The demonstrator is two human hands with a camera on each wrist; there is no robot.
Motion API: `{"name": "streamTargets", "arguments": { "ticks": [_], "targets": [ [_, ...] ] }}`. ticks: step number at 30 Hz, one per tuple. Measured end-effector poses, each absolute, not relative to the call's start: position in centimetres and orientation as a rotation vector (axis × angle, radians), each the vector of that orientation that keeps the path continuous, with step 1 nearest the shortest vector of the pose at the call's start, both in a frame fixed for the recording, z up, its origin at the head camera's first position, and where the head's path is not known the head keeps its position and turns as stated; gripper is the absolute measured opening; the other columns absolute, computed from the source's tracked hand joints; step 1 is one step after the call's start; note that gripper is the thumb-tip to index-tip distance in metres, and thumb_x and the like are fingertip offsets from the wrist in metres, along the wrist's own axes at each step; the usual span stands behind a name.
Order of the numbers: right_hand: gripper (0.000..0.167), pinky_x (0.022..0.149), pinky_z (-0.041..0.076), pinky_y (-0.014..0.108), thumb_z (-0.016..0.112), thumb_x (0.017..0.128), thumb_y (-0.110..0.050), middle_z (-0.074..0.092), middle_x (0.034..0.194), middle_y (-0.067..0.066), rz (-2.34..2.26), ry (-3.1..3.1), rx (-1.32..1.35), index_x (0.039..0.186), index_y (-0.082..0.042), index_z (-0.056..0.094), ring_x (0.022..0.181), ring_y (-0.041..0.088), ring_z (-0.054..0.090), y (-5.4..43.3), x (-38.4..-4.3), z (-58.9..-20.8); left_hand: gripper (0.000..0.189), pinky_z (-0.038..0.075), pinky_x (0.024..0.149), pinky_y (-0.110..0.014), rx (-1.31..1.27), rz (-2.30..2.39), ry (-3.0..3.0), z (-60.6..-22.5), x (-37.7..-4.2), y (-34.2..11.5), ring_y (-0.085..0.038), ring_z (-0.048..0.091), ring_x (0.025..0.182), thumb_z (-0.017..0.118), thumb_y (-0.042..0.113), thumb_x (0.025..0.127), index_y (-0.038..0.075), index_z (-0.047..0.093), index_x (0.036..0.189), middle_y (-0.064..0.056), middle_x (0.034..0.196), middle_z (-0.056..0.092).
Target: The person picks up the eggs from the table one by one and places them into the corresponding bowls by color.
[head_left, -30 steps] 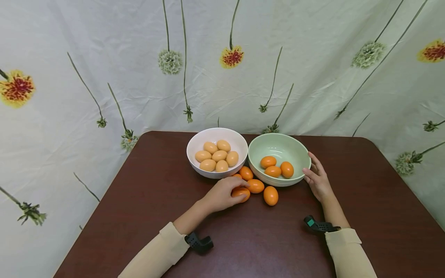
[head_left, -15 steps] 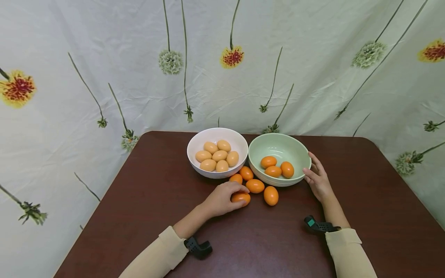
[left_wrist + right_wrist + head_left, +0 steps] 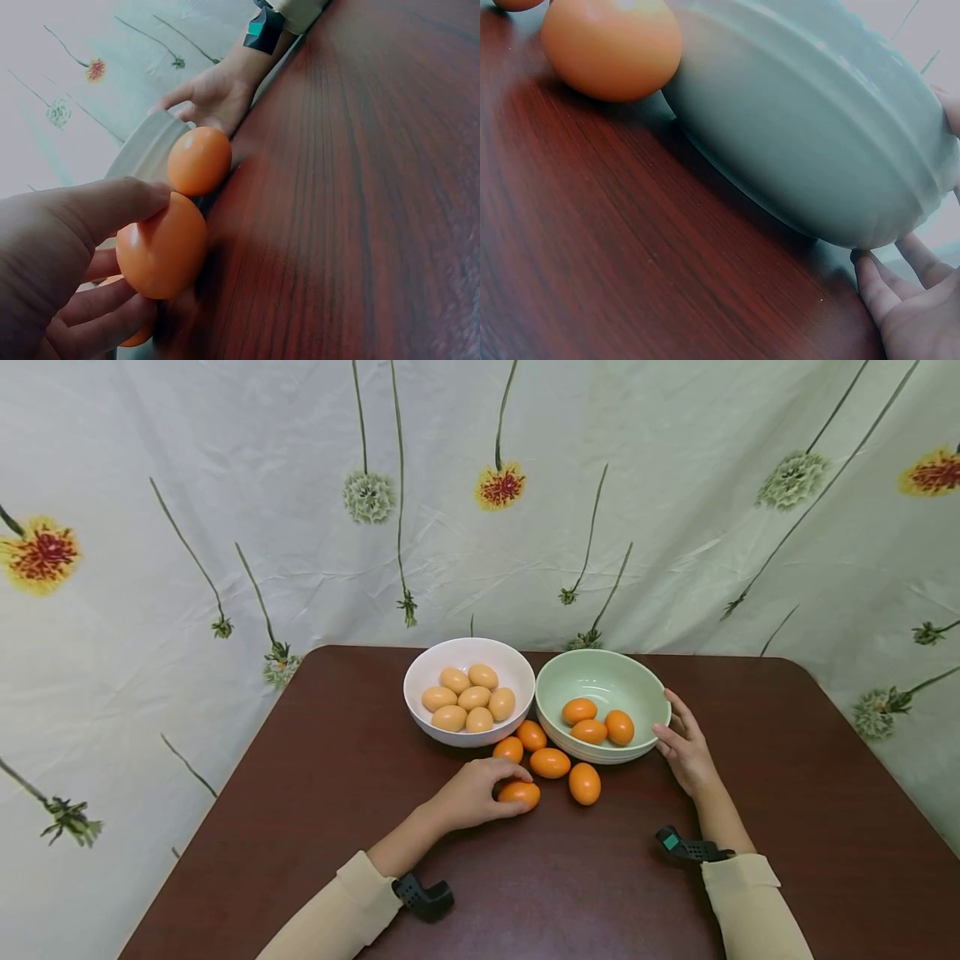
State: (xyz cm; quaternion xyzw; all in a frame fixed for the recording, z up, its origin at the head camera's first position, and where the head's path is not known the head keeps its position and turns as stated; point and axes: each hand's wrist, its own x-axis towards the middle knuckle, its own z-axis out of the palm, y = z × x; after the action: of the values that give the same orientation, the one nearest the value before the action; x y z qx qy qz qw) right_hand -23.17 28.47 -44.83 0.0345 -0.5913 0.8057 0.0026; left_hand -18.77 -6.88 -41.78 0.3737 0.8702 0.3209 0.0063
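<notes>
My left hand (image 3: pixel 476 793) holds an orange egg (image 3: pixel 519 794) on the table, thumb on the near side and fingers on the far side. The left wrist view shows this egg (image 3: pixel 163 247) between thumb and fingers. Several more orange eggs lie close by, one egg (image 3: pixel 584 783) to its right and another egg (image 3: pixel 550 762) further back. My right hand (image 3: pixel 686 747) touches the right side of the green bowl (image 3: pixel 637 681), fingers spread along its rim and wall. Three orange eggs (image 3: pixel 588 731) lie inside that bowl. In the right wrist view, fingertips (image 3: pixel 866 266) meet the bowl's lower wall.
Left of the green bowl stands a white bowl (image 3: pixel 427 668) with several pale tan eggs (image 3: pixel 474 697). Both bowls sit near the far edge of the dark brown table (image 3: pixel 337 735). A flower-printed cloth (image 3: pixel 300 485) hangs behind it.
The left hand has drawn its orange egg slightly nearer, away from the others, uncovering the egg by the white bowl. The right hand has stayed at the green bowl.
</notes>
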Motion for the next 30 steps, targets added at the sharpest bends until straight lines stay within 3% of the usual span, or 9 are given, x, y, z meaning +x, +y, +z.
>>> {"name": "streamTargets", "arguments": {
  "ticks": [30],
  "targets": [
    [0.062,0.087,0.048,0.019,0.055,0.097,-0.005,0.030,0.136,0.002,2.541,-1.846,0.090,0.153,-0.022,0.032,0.117,0.018,0.042,28.36,-23.17,-44.74,0.034,0.048,0.070,-0.021,1.098,1.068,2.589,-42.22,-18.85,-6.84,-0.004,0.055,0.081,0.079,0.031,0.082,0.016,0.069,0.110,0.009,0.104,0.066]
  ]
}}
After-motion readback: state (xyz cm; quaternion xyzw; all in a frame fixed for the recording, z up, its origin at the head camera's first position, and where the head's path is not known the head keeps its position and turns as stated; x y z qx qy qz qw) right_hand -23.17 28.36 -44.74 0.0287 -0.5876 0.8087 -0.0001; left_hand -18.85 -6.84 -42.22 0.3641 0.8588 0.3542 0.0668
